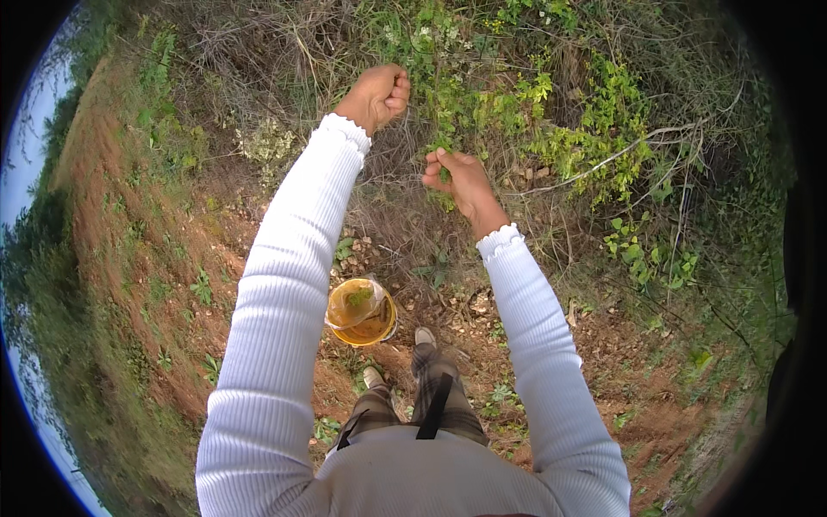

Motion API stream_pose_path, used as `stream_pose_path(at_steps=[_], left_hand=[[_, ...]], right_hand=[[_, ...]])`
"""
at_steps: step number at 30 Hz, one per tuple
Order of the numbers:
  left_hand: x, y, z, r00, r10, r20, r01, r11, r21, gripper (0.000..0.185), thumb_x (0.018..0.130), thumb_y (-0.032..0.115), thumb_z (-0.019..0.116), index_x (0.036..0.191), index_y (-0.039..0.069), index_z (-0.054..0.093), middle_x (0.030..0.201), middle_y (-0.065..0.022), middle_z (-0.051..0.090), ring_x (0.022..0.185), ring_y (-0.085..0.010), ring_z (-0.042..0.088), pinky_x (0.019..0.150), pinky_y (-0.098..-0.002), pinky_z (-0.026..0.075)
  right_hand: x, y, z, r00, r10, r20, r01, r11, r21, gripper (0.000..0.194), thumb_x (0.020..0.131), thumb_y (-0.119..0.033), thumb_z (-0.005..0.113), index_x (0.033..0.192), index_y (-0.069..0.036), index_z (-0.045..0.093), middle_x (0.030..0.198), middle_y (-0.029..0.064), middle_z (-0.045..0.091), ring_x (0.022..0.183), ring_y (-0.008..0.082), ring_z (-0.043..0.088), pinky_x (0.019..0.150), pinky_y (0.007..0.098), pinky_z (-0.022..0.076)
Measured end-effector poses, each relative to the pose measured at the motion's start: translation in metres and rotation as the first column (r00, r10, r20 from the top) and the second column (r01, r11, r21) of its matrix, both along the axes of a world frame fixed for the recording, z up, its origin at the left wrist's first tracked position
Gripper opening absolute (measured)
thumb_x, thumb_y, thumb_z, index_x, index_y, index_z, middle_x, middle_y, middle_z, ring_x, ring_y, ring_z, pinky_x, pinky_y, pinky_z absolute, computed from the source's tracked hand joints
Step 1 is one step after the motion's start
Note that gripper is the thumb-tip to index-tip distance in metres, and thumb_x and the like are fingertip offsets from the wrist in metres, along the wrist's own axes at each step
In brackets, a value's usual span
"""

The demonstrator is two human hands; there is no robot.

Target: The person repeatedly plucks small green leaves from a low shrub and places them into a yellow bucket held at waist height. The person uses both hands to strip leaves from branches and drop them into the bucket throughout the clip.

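My left hand (381,97) is curled into a fist in front of dry grass and brush. Whatever may be inside its fingers is hidden. Lower and to the right, my right hand (460,184) pinches a green leafy sprig (444,173) between thumb and fingers. Just beyond that hand grow low plants with fine green leaves (446,123). On the ground by my feet stands a yellow bucket (363,339). A clear plastic bag (349,309) lines part of it, with a small heap of green leaves (359,296) inside.
Yellow-green shrubs (597,142) and a bare pale branch (620,152) reach in from the right. White-flowered growth (266,145) stands left of my arm. My shoes (424,336) rest on reddish, stony soil beside the bucket. A dirt strip (129,258) runs along the left.
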State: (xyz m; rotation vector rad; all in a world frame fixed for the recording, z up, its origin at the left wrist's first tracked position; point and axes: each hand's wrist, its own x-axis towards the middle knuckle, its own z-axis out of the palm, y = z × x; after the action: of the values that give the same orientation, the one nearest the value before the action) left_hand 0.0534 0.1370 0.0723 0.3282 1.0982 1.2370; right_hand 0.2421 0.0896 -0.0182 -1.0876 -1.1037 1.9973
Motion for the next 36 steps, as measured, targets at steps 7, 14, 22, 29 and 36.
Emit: stream_pose_path(at_steps=[7,14,22,29,36], left_hand=[[0.006,-0.006,-0.013,0.997,0.037,-0.070,-0.035,0.999,0.037,0.023,0.094,0.017,0.035,0.074,0.007,0.039,0.060,0.0000,0.038,0.042,-0.0057,0.026,0.031,-0.0188,0.018],[-0.010,0.011,-0.038,0.996,-0.018,0.088,0.009,0.995,0.098,0.016,0.087,0.009,0.036,0.072,0.007,0.042,0.057,-0.0001,0.038,0.039,-0.0075,0.031,0.030,-0.0197,0.020],[-0.004,-0.060,-0.025,0.991,-0.094,0.092,0.065,0.957,0.284,0.014,0.088,0.011,0.042,0.077,0.004,0.048,0.061,-0.0019,0.045,0.047,-0.0092,0.039,0.035,-0.0193,0.027],[-0.040,-0.269,-0.154,0.974,0.224,-0.031,-0.224,0.975,0.013,0.025,0.093,0.015,0.029,0.098,-0.003,0.047,0.084,-0.0109,0.055,0.071,-0.0162,0.055,0.064,-0.0257,0.051],[-0.026,-0.398,-0.309,0.806,0.592,-0.024,-0.492,0.646,-0.583,0.036,0.094,0.016,0.028,0.115,-0.011,0.039,0.107,-0.0216,0.051,0.090,-0.0259,0.056,0.075,-0.0318,0.053]], right_hand=[[-0.004,0.000,0.002,1.000,-0.005,0.000,0.005,1.000,0.001,0.026,0.092,-0.021,0.046,0.095,0.002,0.057,0.076,0.0078,0.059,0.069,0.0186,0.062,0.066,0.0302,0.0542],[-0.003,0.000,-0.006,0.999,0.032,0.026,-0.035,0.991,0.130,0.027,0.093,-0.022,0.046,0.095,0.002,0.058,0.079,0.0091,0.061,0.073,0.0198,0.063,0.072,0.0320,0.0534],[0.003,0.008,-0.029,0.996,0.086,-0.022,-0.080,0.978,0.194,0.027,0.091,-0.023,0.050,0.101,0.001,0.058,0.079,0.0045,0.061,0.077,0.0182,0.063,0.080,0.0345,0.0517],[0.014,0.023,-0.047,0.996,0.013,-0.083,-0.008,0.997,0.071,0.019,0.089,-0.018,0.052,0.096,-0.001,0.058,0.075,0.0067,0.061,0.069,0.0195,0.062,0.067,0.0352,0.0531],[0.024,0.038,-0.055,0.991,0.104,0.083,-0.118,0.974,0.193,0.032,0.090,-0.021,0.051,0.110,0.004,0.054,0.080,0.0043,0.061,0.083,0.0194,0.062,0.089,0.0377,0.0469]])
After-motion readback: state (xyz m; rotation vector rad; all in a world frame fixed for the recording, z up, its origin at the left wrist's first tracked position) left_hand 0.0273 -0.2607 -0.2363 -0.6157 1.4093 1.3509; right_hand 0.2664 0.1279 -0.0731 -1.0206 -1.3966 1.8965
